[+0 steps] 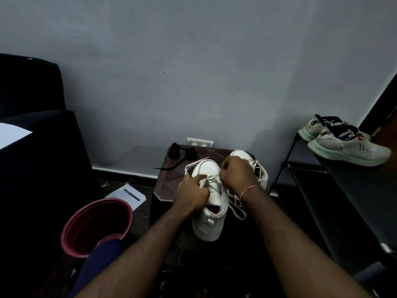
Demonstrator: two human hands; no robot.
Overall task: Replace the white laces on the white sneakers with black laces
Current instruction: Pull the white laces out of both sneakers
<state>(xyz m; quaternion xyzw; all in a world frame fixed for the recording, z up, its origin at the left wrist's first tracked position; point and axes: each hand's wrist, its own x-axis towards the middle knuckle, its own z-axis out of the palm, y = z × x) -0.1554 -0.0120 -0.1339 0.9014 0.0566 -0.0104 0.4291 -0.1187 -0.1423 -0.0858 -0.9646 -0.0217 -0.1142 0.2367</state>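
On stool point(168, 181), white sneaker point(207, 224), white laces point(209, 179) loosened

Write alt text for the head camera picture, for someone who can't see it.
A person's left hand and right hand grip the white lace of the nearer white sneaker on a small dark table. Black laces lie at the table's far edge; a second white sneaker stands alongside.

Four sneakers point(211, 222), two hands point(193, 195), one bucket point(96, 224)
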